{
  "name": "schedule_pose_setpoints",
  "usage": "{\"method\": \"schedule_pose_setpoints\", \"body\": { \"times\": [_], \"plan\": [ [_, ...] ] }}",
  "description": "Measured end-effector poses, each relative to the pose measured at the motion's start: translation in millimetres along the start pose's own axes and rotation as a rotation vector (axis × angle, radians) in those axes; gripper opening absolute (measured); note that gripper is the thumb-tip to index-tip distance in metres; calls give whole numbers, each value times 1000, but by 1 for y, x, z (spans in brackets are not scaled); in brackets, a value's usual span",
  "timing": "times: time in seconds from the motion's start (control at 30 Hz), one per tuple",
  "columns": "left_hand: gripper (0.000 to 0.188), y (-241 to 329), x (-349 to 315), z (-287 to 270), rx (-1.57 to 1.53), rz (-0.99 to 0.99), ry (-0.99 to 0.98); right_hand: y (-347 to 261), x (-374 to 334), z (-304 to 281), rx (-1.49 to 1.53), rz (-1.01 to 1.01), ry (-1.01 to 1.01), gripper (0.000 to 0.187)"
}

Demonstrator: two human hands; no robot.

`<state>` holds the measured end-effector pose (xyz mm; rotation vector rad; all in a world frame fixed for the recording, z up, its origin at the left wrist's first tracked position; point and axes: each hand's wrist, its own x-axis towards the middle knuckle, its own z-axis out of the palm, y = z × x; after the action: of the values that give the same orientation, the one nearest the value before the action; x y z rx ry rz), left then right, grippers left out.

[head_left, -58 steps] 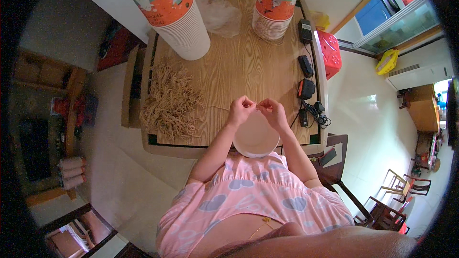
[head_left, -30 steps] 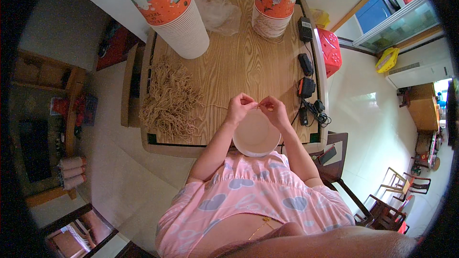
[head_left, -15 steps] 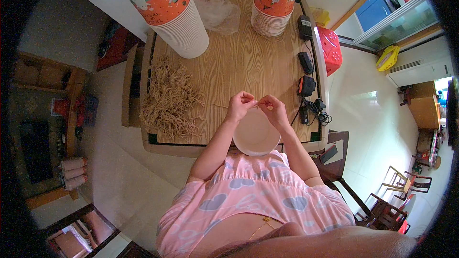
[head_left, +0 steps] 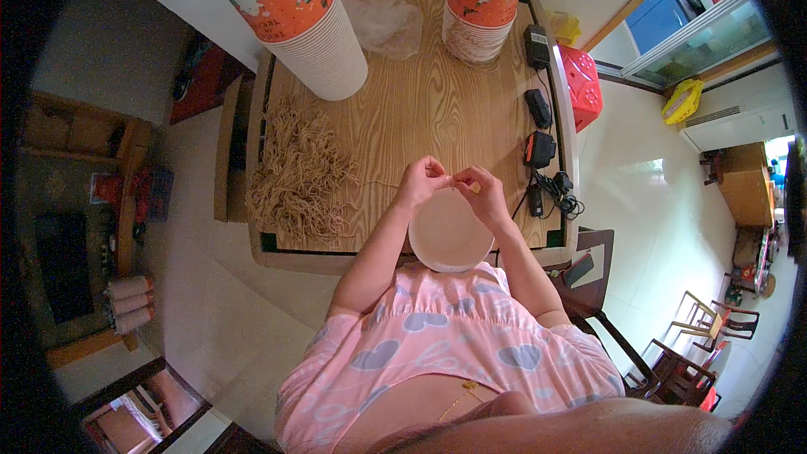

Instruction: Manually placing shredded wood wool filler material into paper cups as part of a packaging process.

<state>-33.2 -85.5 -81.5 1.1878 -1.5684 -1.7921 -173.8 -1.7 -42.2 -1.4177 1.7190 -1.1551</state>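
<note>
A white paper bucket [head_left: 451,231] stands close in front of me at the near table edge, its open mouth facing up. My left hand [head_left: 422,182] is closed in a pinch at its far rim. A thin tan cord [head_left: 382,183] runs from the left into those fingers. Beside it my right hand [head_left: 482,191] is also pinched at the rim, fingertips almost meeting the left ones. Whatever lies between the right fingertips is too small to make out. To the left spreads a loose heap of tan cords [head_left: 301,172].
Stacked upside-down paper buckets stand at the far left [head_left: 311,42] and far right [head_left: 481,13] of the wooden table [head_left: 403,109]. Between them lies a clear plastic bag [head_left: 387,25]. Black adapters and cables [head_left: 539,150] line the right edge, with a red stool [head_left: 580,88] beyond.
Both hands stay at the bucket's far rim. The left hand has shifted slightly away from me, and the right fingers have changed their pinch a little.
</note>
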Motion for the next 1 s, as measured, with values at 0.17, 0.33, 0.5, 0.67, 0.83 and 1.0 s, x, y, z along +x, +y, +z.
{"method": "schedule_pose_setpoints", "body": {
  "times": [0.17,0.33,0.5,0.67,0.83,1.0],
  "plan": [
    [17,-1,-4,3,-65,5,2,2,0,-1,-31,-6,13,9],
    [13,5,-18,9,-39,96,58,3,0,-1,-33,-8,24,9],
    [9,13,-26,10,460,372,204,8,1,1,-7,-8,35,9],
    [7,32,-33,16,575,438,268,6,0,0,-36,6,47,9],
    [6,35,-34,19,669,507,309,5,0,1,-40,15,44,9],
    [7,36,-34,19,733,515,296,2,0,0,-35,45,38,10]
  ]
}}
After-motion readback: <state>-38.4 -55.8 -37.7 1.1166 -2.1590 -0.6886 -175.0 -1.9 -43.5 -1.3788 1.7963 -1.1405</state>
